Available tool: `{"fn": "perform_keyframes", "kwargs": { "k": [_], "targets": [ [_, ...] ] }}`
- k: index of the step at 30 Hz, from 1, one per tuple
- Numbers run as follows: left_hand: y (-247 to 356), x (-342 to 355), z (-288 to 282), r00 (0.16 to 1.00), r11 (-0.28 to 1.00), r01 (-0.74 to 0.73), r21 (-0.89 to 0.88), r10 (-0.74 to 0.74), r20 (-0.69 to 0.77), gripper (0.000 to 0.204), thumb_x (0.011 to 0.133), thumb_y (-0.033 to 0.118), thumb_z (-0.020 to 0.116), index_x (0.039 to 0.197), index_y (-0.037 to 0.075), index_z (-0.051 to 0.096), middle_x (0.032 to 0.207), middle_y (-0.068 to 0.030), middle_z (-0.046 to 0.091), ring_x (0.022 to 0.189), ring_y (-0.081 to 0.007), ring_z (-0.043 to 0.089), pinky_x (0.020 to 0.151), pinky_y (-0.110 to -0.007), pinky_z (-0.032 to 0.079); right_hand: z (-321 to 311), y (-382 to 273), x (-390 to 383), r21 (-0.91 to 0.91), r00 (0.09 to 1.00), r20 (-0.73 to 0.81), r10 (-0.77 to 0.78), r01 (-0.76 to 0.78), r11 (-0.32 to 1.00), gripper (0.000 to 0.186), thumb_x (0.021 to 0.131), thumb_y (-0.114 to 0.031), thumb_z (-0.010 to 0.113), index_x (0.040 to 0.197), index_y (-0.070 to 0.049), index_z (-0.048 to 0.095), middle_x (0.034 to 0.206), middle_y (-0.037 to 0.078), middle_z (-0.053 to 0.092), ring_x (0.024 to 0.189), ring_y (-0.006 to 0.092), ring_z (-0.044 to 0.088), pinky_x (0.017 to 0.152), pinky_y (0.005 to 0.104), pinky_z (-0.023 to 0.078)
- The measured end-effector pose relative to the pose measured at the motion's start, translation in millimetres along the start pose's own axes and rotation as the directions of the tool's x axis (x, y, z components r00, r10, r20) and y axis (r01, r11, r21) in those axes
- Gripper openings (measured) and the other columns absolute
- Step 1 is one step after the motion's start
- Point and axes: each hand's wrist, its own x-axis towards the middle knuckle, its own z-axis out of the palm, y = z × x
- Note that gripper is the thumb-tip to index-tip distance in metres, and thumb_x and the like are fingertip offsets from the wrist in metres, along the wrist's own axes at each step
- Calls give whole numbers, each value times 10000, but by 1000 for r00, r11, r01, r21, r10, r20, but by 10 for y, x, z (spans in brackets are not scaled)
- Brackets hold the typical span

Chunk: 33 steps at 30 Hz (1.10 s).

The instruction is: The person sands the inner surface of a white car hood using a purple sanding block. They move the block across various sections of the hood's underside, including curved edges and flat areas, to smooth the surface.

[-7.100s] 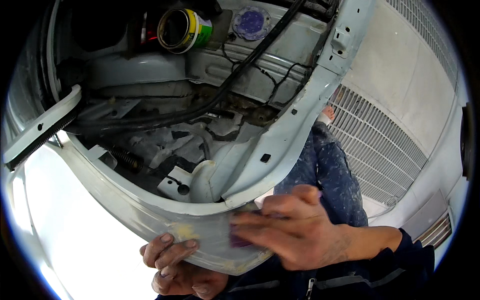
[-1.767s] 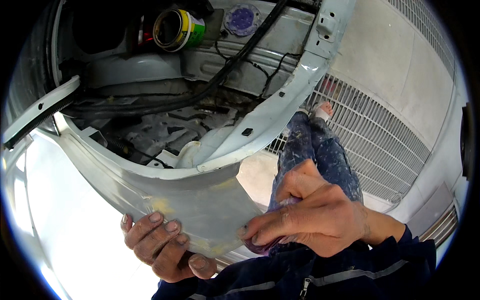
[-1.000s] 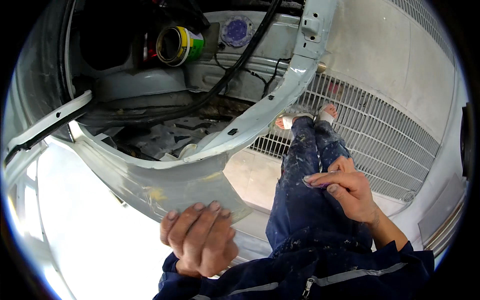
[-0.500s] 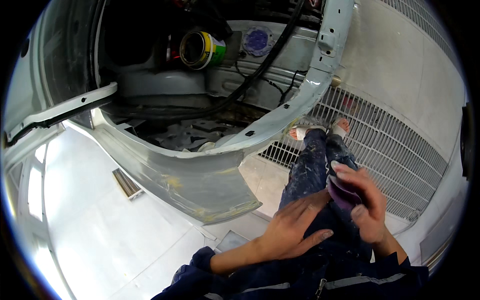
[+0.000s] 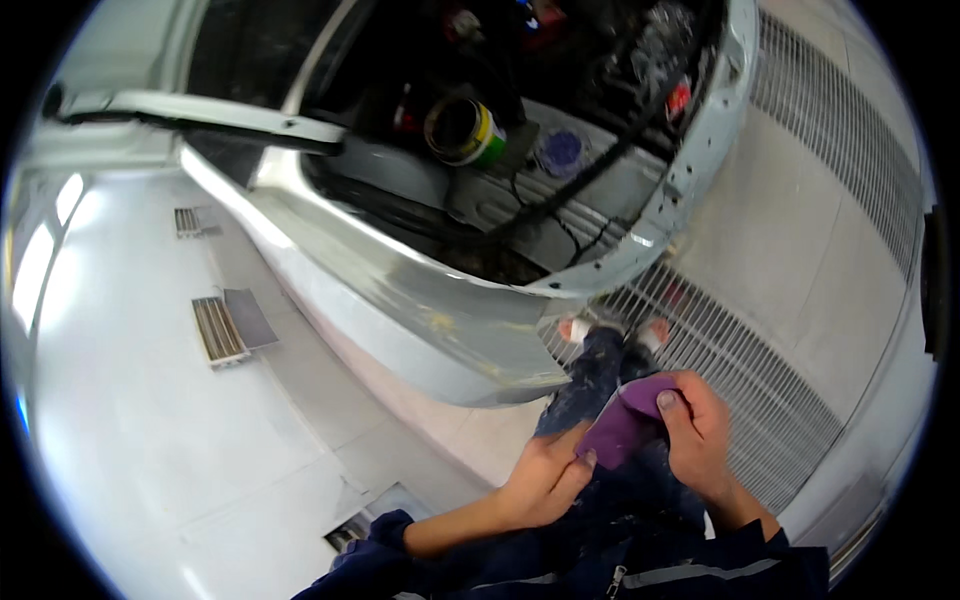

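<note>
I hold a purple piece of sandpaper (image 5: 626, 424) between both hands in front of my legs. It is spread out and bends in the middle. My left hand (image 5: 548, 474) pinches its lower left edge between thumb and fingers. At its upper right, my right hand (image 5: 697, 432) grips it with the thumb lying on top. Just beyond my hands is the corner of a grey car body panel (image 5: 440, 335), with yellowish worn patches; neither hand touches it.
Inside the open car body stand a yellow and green can (image 5: 466, 132) and a round purple disc (image 5: 562, 152). A black cable (image 5: 600, 165) crosses the opening. Floor grating (image 5: 745, 375) runs under my feet. Slatted lamp-like panels (image 5: 219, 330) show at left.
The sandpaper, earlier curled in my right hand, is now spread between both hands. My left hand has closed on its edge. The view has shifted, showing more of the panel's outer side.
</note>
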Motion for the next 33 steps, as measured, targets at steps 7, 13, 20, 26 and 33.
{"fn": "perform_keyframes", "kwargs": {
  "k": [7,13,20,26,33],
  "targets": [
    [75,-159,-109,979,995,-89,-47,79,-190,363,978,99,511,1316,-18,573,838,-288,644,806,-483,638,708,-468,505,53,-478,2,-564,815,164,-556,540,625,704,772,-152,806,1378,57,515,1383,270,546,1210,436,567,1026,505,469],
    [196,-402,-302,988,965,-154,-211,150,-33,364,1040,112,466,1365,-16,568,969,-157,685,898,-178,615,840,-353,510,392,-844,-231,-569,678,505,-534,727,384,1043,687,-290,893,1488,114,361,1536,373,344,1364,556,410,1134,596,361],
    [-77,-695,-881,919,918,-394,-47,394,-10,361,1057,287,483,1323,65,581,960,-256,696,885,-447,677,793,-472,522,1265,-771,-537,-577,734,333,-592,655,488,777,801,-123,738,1492,24,415,1452,275,497,1307,445,506,1083,517,412],
    [-560,-1596,-1574,949,968,-246,-49,231,-215,262,1025,179,501,1074,-17,668,906,-135,744,933,-317,675,876,-422,510,2491,-285,-327,-509,741,456,-493,671,539,917,803,-106,745,1589,-37,277,1525,323,381,1370,518,412,1128,536,381],
    [-2811,-1428,-2698,932,936,-197,-292,86,-352,484,1070,409,494,1290,7,652,1207,-185,720,1187,-297,653,1041,-383,458,4303,792,664,-419,806,556,-205,485,768,542,893,-94,661,1417,-93,523,1300,189,632,1213,344,611,1007,399,495]
  ]
}}
